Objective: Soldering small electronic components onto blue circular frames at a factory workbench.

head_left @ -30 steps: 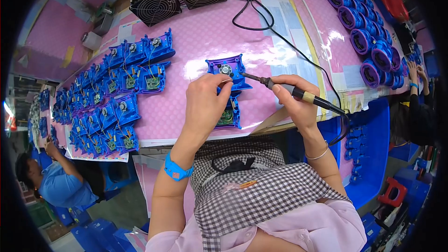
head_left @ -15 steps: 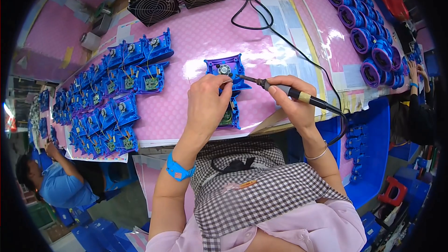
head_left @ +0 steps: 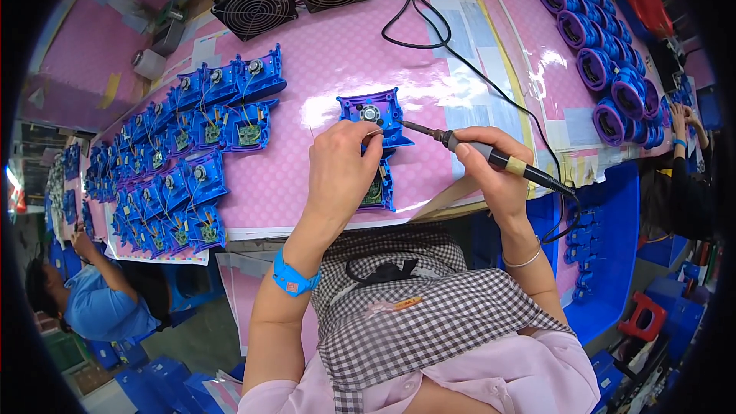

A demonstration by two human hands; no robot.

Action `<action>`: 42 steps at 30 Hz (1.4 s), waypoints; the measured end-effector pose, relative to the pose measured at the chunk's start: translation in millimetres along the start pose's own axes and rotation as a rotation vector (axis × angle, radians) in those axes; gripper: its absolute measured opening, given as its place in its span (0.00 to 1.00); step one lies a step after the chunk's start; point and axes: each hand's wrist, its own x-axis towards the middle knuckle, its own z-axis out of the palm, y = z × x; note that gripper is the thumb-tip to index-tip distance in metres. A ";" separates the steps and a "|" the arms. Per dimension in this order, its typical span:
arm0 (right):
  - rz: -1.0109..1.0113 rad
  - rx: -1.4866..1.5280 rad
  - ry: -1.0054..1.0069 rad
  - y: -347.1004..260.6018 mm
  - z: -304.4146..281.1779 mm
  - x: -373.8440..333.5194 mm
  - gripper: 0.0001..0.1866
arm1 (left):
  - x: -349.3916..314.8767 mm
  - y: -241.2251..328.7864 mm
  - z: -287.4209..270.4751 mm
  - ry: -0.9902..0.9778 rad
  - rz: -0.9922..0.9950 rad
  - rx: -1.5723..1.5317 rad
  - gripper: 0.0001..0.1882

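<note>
Blue housing between our two hands

Pink covering shows on the table (head_left: 264, 184) in a wide stretch beyond the blue housing (head_left: 389, 110), as far as the two black fans (head_left: 254, 8), and another strip lies between it and the housings grouped at left (head_left: 249, 136). A second housing (head_left: 388, 184) sits just nearer us, close to the front edge. On the right, a black cable (head_left: 491, 83) crosses the surface.

Our left hand (head_left: 341, 159) is nearly closed, thumb and forefinger pinching a thin strand (head_left: 375, 133) over the blue housing; we cannot tell whether it is wire or solder. Our right hand (head_left: 494, 180) grips one soldering iron (head_left: 515, 165), its tip at the housing's right side; contact is too small to judge.

We count one round speaker (head_left: 370, 114) in the blue housing and one green board (head_left: 373, 193), partly hidden, in the second.
</note>
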 end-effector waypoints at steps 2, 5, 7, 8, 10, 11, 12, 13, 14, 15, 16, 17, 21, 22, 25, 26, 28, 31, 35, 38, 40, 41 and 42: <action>0.043 0.021 0.010 1.2 -1.7 -0.6 0.09 | 0.2 0.3 0.2 -0.001 0.004 0.001 0.06; 0.049 0.017 0.021 2.2 -2.2 -1.3 0.09 | 0.2 0.5 -0.2 -0.005 0.006 0.009 0.06; 0.048 0.022 0.022 2.8 -2.5 -1.4 0.09 | 0.6 0.5 0.2 -0.010 0.005 0.012 0.06; 0.046 0.027 0.022 3.0 -2.7 -1.4 0.09 | 0.8 0.6 0.5 -0.011 0.007 0.013 0.06; 0.045 0.026 0.026 3.4 -2.5 -1.7 0.09 | 0.9 0.4 0.3 -0.012 0.009 0.015 0.07; 0.044 0.024 0.030 3.6 -2.3 -2.0 0.09 | 1.0 0.3 0.1 -0.014 0.010 0.016 0.07; 0.042 0.024 0.030 3.7 -2.4 -2.1 0.09 | 1.3 0.6 -0.1 -0.014 0.013 0.018 0.07; 0.041 0.026 0.034 3.8 -2.4 -2.4 0.10 | 1.2 0.4 -0.1 -0.012 0.013 0.018 0.07; 0.039 0.029 0.037 3.6 -2.1 -2.7 0.10 | 0.8 -0.2 0.1 -0.009 0.018 0.008 0.07; 0.037 0.030 0.035 3.4 -1.6 -2.7 0.10 | 0.4 -0.7 0.0 -0.006 0.022 -0.001 0.07; 0.038 0.035 0.039 3.1 -0.8 -2.7 0.10 | 0.3 -1.0 -1.0 -0.003 0.021 0.000 0.07; 0.038 0.042 0.042 2.7 0.3 -2.8 0.10 | 0.2 -1.8 -2.6 -0.002 0.036 0.031 0.06; 0.072 0.053 0.092 5.8 -2.1 -4.7 0.11 | -3.1 -8.1 -23.0 0.177 0.090 -0.075 0.06; 0.048 0.052 0.121 6.3 -4.5 -6.1 0.11 | -7.8 -13.6 -30.7 0.176 0.089 -0.070 0.06; 0.046 0.056 0.133 2.9 -8.1 -7.8 0.11 | -25.5 -29.8 -48.9 0.367 -0.201 -0.195 0.05; 0.052 0.070 0.122 3.4 -7.0 -7.7 0.11 | -30.3 -35.8 -50.5 0.324 -0.263 -0.176 0.07; 0.055 0.083 0.107 2.2 -3.6 -6.6 0.11 | -33.3 -45.5 -43.9 0.281 -0.269 -0.179 0.08; 0.023 0.098 0.065 0.6 4.1 -5.0 0.10 | -23.5 -37.9 -35.6 0.136 -0.426 -0.143 0.12; -0.014 0.086 0.007 -0.9 6.7 -7.7 0.10 | -17.1 -47.8 -26.1 0.032 -0.551 -0.492 0.11; 0.017 0.097 0.009 1.3 6.1 -7.6 0.10 | -23.2 -35.7 -26.7 0.183 -0.362 -0.448 0.09; 0.006 0.128 0.000 2.9 7.1 -7.2 0.09 | -23.7 -27.6 -27.7 0.190 -0.348 -0.423 0.08; 0.008 0.125 0.004 3.2 7.2 -6.8 0.09 | -23.4 -24.0 -27.3 0.200 -0.334 -0.395 0.07; -0.011 0.107 -0.018 3.3 8.8 -5.1 0.09 | -22.1 -20.5 -26.7 0.201 -0.334 -0.394 0.07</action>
